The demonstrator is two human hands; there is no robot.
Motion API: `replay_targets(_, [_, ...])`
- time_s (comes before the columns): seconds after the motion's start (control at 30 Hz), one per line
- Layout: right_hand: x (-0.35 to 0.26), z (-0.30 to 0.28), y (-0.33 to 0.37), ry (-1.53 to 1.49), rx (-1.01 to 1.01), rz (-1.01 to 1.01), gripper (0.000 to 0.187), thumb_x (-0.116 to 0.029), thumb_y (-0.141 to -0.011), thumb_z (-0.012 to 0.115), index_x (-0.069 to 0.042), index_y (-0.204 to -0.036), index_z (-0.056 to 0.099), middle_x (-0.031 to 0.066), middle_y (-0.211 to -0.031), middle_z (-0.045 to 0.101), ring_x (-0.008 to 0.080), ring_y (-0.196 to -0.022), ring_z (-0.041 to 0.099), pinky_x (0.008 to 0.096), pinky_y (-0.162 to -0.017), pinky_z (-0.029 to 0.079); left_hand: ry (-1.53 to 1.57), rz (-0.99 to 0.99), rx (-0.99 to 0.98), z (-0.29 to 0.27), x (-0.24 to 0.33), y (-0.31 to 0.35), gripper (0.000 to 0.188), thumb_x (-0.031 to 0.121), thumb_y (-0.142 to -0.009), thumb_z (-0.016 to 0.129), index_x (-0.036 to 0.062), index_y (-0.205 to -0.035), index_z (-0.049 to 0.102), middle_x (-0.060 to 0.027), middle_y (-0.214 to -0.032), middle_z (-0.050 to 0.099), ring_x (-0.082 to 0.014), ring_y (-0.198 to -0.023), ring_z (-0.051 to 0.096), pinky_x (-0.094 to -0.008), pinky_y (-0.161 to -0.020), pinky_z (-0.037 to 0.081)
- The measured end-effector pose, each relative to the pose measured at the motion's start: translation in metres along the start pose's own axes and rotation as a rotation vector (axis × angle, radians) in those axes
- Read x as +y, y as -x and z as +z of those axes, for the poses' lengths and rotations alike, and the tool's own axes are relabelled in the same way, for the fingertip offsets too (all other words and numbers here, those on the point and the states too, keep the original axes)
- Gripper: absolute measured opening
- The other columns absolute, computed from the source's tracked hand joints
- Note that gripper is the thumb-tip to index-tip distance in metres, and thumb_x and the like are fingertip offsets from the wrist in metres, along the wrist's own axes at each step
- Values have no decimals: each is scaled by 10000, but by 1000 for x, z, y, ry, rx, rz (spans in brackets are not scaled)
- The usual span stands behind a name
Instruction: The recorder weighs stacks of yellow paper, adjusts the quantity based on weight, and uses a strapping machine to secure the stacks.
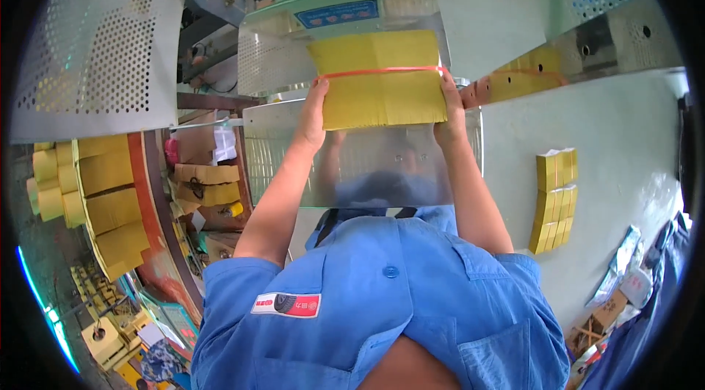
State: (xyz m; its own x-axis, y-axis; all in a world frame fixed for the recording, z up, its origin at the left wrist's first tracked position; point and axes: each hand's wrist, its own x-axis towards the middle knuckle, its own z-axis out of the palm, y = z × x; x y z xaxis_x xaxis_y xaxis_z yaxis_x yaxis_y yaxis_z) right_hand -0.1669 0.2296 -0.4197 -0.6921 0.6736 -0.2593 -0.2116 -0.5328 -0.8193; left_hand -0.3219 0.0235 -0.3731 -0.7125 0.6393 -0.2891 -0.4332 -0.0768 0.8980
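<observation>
A thick bundle of yellow paper sheets (385, 100) is held between my two hands, with a red strap (382, 71) running across its middle. My left hand (314, 112) grips the bundle's left edge, fingers mostly hidden behind it. On the opposite edge my right hand (452, 109) closes around the side near the strap's end. Beneath and behind the bundle lies the shiny metal plate of a machine (352, 162), which mirrors my arms and blue shirt.
Perforated metal guards (95, 59) stand at the upper left and upper right. A metal bar (573, 59) juts in from the right. Strapped yellow bundles (556, 203) sit on the pale floor at right. More yellow stacks (110, 192) lie at left beside a red-brown beam (150, 214).
</observation>
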Motion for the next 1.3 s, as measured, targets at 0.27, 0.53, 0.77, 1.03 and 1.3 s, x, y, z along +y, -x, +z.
replay_targets(0.27, [0,-10,-1,-128,30,63,541,-274,-918,680,-40,-1342,439,40,-1213,538,149,-1087,570,315,-867,514,136,-27,-23,17,-5,1,518,392,-991,496,45,-1375,485,-39,-1347,533,-157,-1272,460,-326,-1080,335])
replay_targets(0.53, [14,-11,-4,-94,150,-61,666,-266,-949,649,-135,-1459,241,37,-1332,452,123,-1079,553,318,-952,462,121,26,-26,17,-8,-5,535,389,-987,521,49,-1396,472,-42,-1359,528,-161,-1265,471,-322,-1074,343])
replay_targets(0.77, [8,-10,-3,-18,81,-32,499,-385,-994,535,-64,-1361,426,25,-1279,528,121,-1115,542,299,-969,428,128,16,35,26,-4,6,501,374,-1001,493,47,-1379,471,-55,-1348,530,-166,-1260,474,-320,-1062,352])
replay_targets(1.03, [-31,-4,62,-36,44,204,508,-402,-1030,414,-12,-1334,528,41,-1265,571,123,-1179,501,287,-1009,385,72,32,118,29,-39,67,526,410,-1014,445,57,-1403,465,-46,-1380,522,-175,-1285,465,-345,-1080,340])
replay_targets(1.3, [-24,-9,57,411,-184,-347,479,-320,-1004,401,0,-1338,527,34,-1266,548,128,-1162,490,283,-1006,368,36,-62,10,22,0,31,499,373,-1002,482,57,-1389,490,-40,-1365,537,-168,-1272,477,-331,-1076,351])
